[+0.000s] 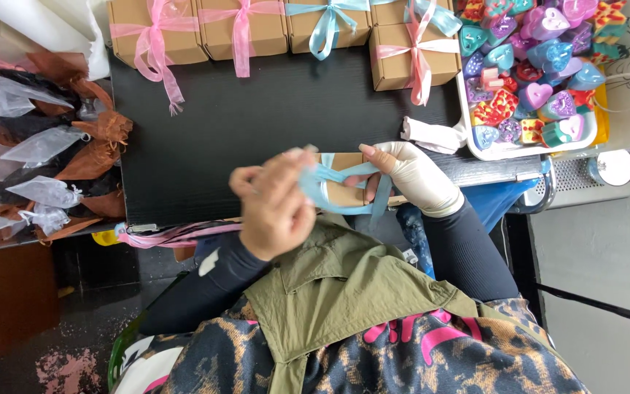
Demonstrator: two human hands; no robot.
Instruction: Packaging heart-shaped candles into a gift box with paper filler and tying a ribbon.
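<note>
Head view: the person is looking straight down at both hands working over the near edge of a black wood-grain table (257, 124).
Left hand: the bare left hand (275, 208) is pinching a loop of light blue satin ribbon (329, 191), with its fingers curled closed around the band.
Right hand: the right hand (411, 175), wearing a pale latex glove, is gripping the other end of the same ribbon, with its fingertips pressing on the box.
Box: a small brown cardboard gift box (345, 179) is sitting between the two hands at the table's front edge, with the ribbon wrapping round it.
Finished boxes: a row of brown cardboard boxes tied with pink and blue bows (286, 29) is lying along the far side of the table.
Tray: a white tray of colourful heart-shaped soaps (534, 149) is resting at the right.
Pouches: a heap of sheer organza pouches in white, black and brown (38, 153) is lying at the left.
</note>
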